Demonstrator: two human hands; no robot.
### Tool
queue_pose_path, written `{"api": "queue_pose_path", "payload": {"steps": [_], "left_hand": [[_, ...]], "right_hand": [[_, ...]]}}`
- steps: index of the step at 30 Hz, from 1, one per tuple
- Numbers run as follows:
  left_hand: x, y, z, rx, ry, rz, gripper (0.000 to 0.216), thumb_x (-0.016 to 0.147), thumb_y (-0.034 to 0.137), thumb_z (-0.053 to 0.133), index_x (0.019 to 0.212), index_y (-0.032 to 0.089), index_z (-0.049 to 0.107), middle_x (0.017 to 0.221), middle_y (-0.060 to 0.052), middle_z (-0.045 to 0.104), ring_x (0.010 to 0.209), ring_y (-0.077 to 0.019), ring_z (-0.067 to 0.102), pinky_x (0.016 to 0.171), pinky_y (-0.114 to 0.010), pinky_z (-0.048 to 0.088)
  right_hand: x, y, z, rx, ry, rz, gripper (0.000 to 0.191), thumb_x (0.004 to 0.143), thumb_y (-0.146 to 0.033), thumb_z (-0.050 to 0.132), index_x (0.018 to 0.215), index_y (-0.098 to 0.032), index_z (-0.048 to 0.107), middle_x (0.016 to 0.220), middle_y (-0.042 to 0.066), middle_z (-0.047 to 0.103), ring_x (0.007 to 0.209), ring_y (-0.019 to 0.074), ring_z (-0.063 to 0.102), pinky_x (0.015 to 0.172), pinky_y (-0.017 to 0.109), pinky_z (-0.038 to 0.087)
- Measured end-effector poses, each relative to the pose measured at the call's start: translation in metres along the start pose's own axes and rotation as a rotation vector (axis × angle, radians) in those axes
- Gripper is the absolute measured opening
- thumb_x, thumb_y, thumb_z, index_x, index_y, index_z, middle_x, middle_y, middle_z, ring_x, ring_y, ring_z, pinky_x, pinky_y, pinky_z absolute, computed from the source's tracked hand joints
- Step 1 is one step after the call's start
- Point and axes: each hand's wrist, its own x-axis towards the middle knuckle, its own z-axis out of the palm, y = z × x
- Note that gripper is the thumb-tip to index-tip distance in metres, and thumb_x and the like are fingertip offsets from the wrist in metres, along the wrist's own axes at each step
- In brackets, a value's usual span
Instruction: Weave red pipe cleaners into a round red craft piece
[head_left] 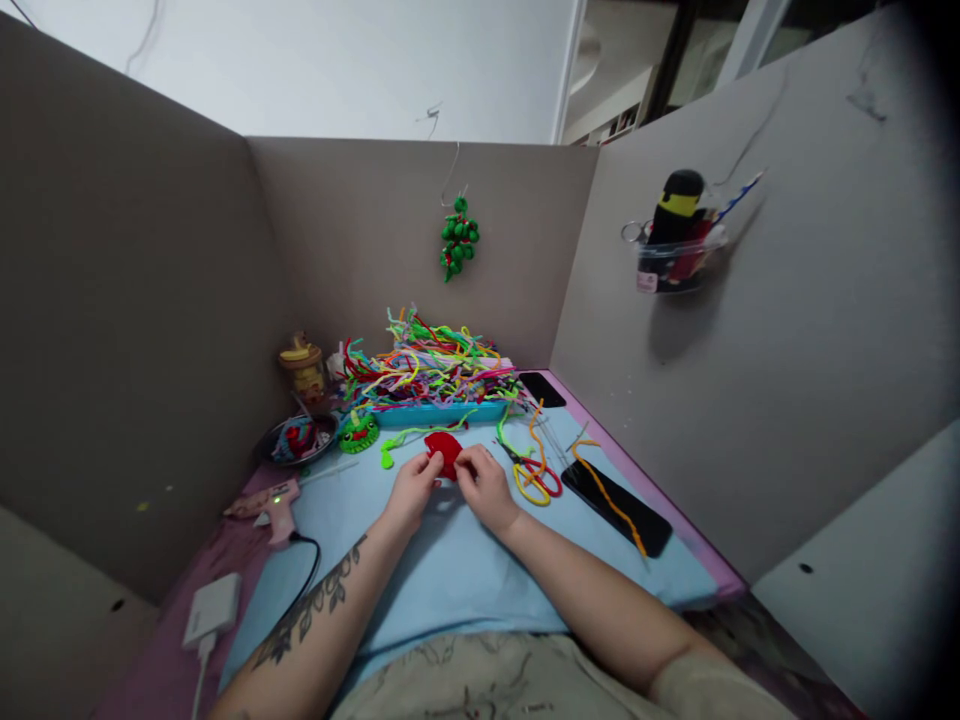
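A small red fuzzy piece (443, 452), rounded along its top edge, is held up between my two hands over the blue cloth. My left hand (417, 486) pinches its lower left side with thumb and fingers. At its right edge, my right hand (486, 486) has its fingertips closed on it. Just right of my right hand lie scissors (534, 480) with yellow and red handles. A bright green fuzzy strip (420, 434) lies behind the red piece. To the left sits a green round fuzzy figure (358, 433) with red details.
A blue tray (442, 413) heaped with colourful pipe cleaners (427, 365) stands at the back. On the left are a pink glue gun (276, 508), a white power bank (212, 610) and a bowl (300, 442). A black phone-like slab (616, 507) lies right. Panels enclose three sides.
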Motion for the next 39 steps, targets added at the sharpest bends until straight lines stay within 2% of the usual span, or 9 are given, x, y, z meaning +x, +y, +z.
{"api": "queue_pose_path", "payload": {"steps": [6,11,15,20,26,29,33,36,39], "left_hand": [[-0.002,0.002,0.001,0.000,0.015,-0.042,0.042,0.066,0.052,0.068,0.083,0.014,0.067,0.076,-0.005,0.066,0.070,-0.0146,0.058,0.059,-0.022,0.040],[-0.001,0.000,0.000,-0.015,0.018,-0.042,0.040,0.066,0.050,0.069,0.083,0.015,0.067,0.079,-0.005,0.067,0.072,-0.0139,0.058,0.059,-0.021,0.040],[0.001,-0.006,0.002,-0.078,0.003,-0.041,0.037,0.065,0.049,0.071,0.080,0.015,0.065,0.071,-0.001,0.063,0.065,-0.0116,0.055,0.058,-0.021,0.041],[0.001,-0.010,0.005,-0.088,-0.025,0.047,0.032,0.061,0.041,0.076,0.066,0.013,0.061,0.060,0.002,0.057,0.056,-0.0086,0.048,0.051,-0.019,0.035],[0.006,-0.007,-0.002,-0.257,-0.049,-0.106,0.037,0.061,0.045,0.076,0.078,0.014,0.064,0.056,0.002,0.057,0.051,-0.0084,0.051,0.053,-0.021,0.041],[0.013,-0.004,-0.009,-0.314,0.031,-0.144,0.038,0.062,0.044,0.077,0.087,0.017,0.065,0.077,-0.003,0.067,0.064,-0.0116,0.060,0.064,-0.025,0.049],[0.018,-0.001,-0.013,-0.386,0.124,-0.157,0.030,0.070,0.040,0.073,0.090,0.019,0.064,0.086,-0.002,0.069,0.067,-0.0111,0.063,0.065,-0.025,0.051],[0.017,0.001,-0.011,-0.409,0.123,-0.158,0.026,0.074,0.039,0.070,0.090,0.019,0.064,0.086,-0.002,0.069,0.066,-0.0103,0.063,0.065,-0.024,0.052],[0.014,0.003,-0.007,-0.407,0.076,-0.145,0.026,0.074,0.039,0.070,0.090,0.019,0.064,0.091,-0.003,0.069,0.072,-0.0116,0.064,0.070,-0.026,0.052]], "right_hand": [[-0.001,0.002,-0.002,0.027,-0.086,-0.029,0.025,0.079,-0.004,0.044,0.085,-0.020,0.061,0.090,0.006,0.053,0.085,0.0173,0.054,0.078,0.031,0.047],[-0.001,0.001,-0.001,-0.011,-0.121,-0.041,0.011,0.079,-0.012,0.056,0.086,-0.020,0.061,0.093,0.007,0.055,0.091,0.0192,0.054,0.083,0.033,0.047],[-0.001,0.000,0.000,-0.088,-0.130,-0.089,0.010,0.079,-0.010,0.055,0.079,-0.019,0.059,0.093,0.007,0.057,0.094,0.0206,0.051,0.087,0.036,0.044],[0.000,-0.010,0.002,-0.125,-0.067,-0.177,0.010,0.081,-0.013,0.052,0.083,-0.020,0.060,0.097,0.008,0.057,0.098,0.0224,0.048,0.090,0.041,0.041],[-0.001,-0.014,-0.009,0.008,0.028,-0.216,0.007,0.084,-0.021,0.051,0.085,-0.022,0.058,0.097,0.007,0.058,0.097,0.0218,0.053,0.088,0.041,0.042],[0.001,-0.002,-0.018,0.039,0.077,-0.109,0.012,0.085,-0.022,0.049,0.093,-0.020,0.057,0.096,0.008,0.059,0.096,0.0212,0.054,0.086,0.038,0.043],[0.001,0.015,-0.016,0.026,-0.071,0.095,0.011,0.084,-0.025,0.051,0.087,-0.018,0.059,0.082,0.005,0.059,0.080,0.0176,0.055,0.075,0.031,0.045],[-0.001,0.017,-0.004,0.120,-0.143,0.269,0.014,0.083,-0.030,0.053,0.088,-0.019,0.058,0.081,0.002,0.060,0.074,0.0151,0.056,0.069,0.028,0.045],[-0.003,0.013,0.007,0.303,-0.099,0.516,0.022,0.077,-0.034,0.059,0.094,-0.020,0.055,0.070,-0.002,0.060,0.062,0.0128,0.056,0.059,0.024,0.045]]}}
